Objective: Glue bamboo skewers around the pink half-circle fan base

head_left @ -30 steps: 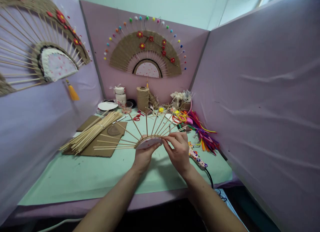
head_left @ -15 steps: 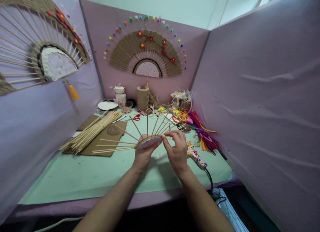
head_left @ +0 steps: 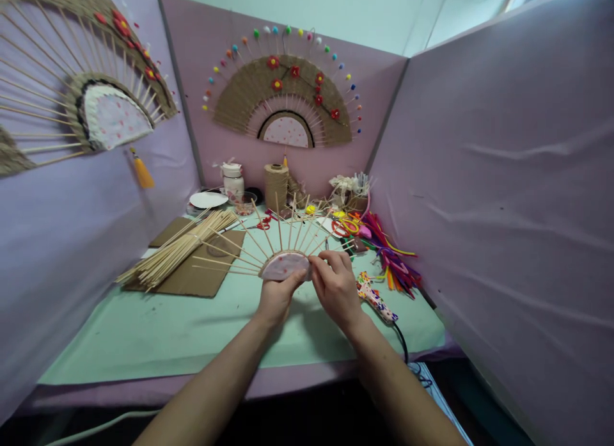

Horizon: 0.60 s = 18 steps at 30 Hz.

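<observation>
My left hand point(head_left: 277, 297) grips the lower edge of a half-round fan base point(head_left: 284, 265), pale with small red dots, and holds it up above the green table top point(head_left: 158, 331). Thin wooden skewers point(head_left: 249, 241) stick out of the base in a fan. My right hand point(head_left: 334, 286) is closed at the base's right end, with its fingers pinched on a skewer there. The fan now tilts up so that its dotted face shows.
A bundle of loose skewers point(head_left: 178, 251) lies on brown cardboard point(head_left: 194, 276) to the left. A patterned glue gun point(head_left: 375, 297) with a black cord lies right of my hand, coloured pipe cleaners point(head_left: 393, 257) beyond it. A twine spool point(head_left: 276, 185), jar, plate and red scissors stand at the back. Finished fans hang on the walls.
The fan has tipped up from nearly flat, so its dotted face now shows. Both hands moved slightly away from me with it. The view shifted a little.
</observation>
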### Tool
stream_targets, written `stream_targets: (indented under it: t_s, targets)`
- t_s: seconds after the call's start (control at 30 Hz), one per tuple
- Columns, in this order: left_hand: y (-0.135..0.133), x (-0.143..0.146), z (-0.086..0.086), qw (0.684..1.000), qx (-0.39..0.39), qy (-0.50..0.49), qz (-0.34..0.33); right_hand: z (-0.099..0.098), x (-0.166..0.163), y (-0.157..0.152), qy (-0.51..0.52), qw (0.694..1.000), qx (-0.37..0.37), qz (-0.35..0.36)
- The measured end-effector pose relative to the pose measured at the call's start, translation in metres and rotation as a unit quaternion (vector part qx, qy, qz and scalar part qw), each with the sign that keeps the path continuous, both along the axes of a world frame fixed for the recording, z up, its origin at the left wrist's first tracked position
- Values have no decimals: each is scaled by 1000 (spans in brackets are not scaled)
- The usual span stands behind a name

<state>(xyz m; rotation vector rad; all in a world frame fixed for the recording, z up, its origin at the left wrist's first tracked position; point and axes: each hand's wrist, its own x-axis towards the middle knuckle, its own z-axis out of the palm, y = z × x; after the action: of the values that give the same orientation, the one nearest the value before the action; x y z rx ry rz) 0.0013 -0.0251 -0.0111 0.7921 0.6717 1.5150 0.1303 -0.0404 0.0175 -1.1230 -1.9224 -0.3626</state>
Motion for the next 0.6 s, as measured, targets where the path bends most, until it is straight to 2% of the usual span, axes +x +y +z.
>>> stream_targets:
  t_s: [0.13, 0.27, 0.37, 0.47, 0.6]
  targets:
    - [1, 0, -2, 1000, 9, 23, 8, -7, -1, 0, 56, 998, -9, 19]
    - [1, -1, 3, 999, -28, -43, -6, -16, -5, 0, 139, 989, -8, 56]
    - [1, -4, 6, 995, -61, -74, -1, -20, -8, -2, 189, 980, 15, 57]
    - [1, -5, 7, 994, -67, -85, 2, -19, -11, -5, 172, 984, 42, 35]
    - [0, -5, 9, 994, -66, -90, -7, -14, -11, -6, 132, 991, 29, 25]
